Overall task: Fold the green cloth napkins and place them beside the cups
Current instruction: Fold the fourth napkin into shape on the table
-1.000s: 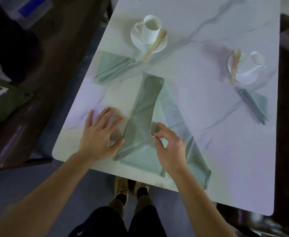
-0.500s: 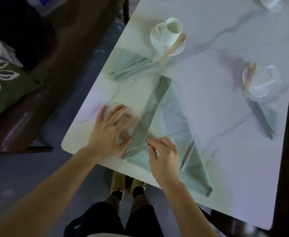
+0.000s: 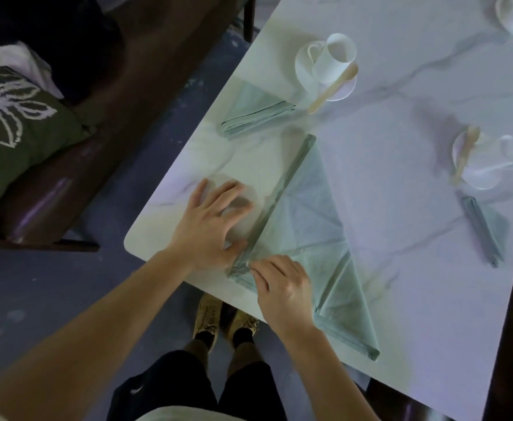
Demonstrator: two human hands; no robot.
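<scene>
Head view, the only one.

**Hands.** The left hand [image 3: 211,221] lies flat on the worktop [image 3: 401,268] with its fingers spread. Its thumb is against the narrow rolled-over edge of the green napkin [image 3: 306,226], and it grips nothing. The right hand [image 3: 282,288] has its fingers curled and pinches the near end of that same edge.

**Task thing.** The green napkin lies half-worked on the near left part of the worktop, between the two hands and running away from them. One long side is turned into a thin strip. The rest is spread in a rough triangle, and its near right corner reaches the worktop's front edge.

**Risks (judgement).**
- The worktop looks like polished marble and will give little grip. A pull from the right hand could drag the whole cloth instead of tightening the fold.
- Only the near end of the strip is held, so the far end could spring open or wander off line.
- The corner at the front edge could slide over and pull the cloth after it.
- Old creases crossing the panel may steer the next fold askew.

**Materials, shapes.**
- The cloth is thin, matte and woven, with a stitched hem. It is soft and holds creases.
- Two finished napkins lie as flat, layered wedges. The left folded napkin [image 3: 255,117] is near the white cup [image 3: 335,57] and its saucer [image 3: 305,68]. The right folded napkin [image 3: 483,232] is just below the second saucer [image 3: 477,177].
- The cups are glossy white ceramic.
- Two pale wooden spoons rest on the saucers, the left spoon [image 3: 334,88] and the right spoon [image 3: 466,153].
- The worktop has rounded corners and grey veining.
</scene>
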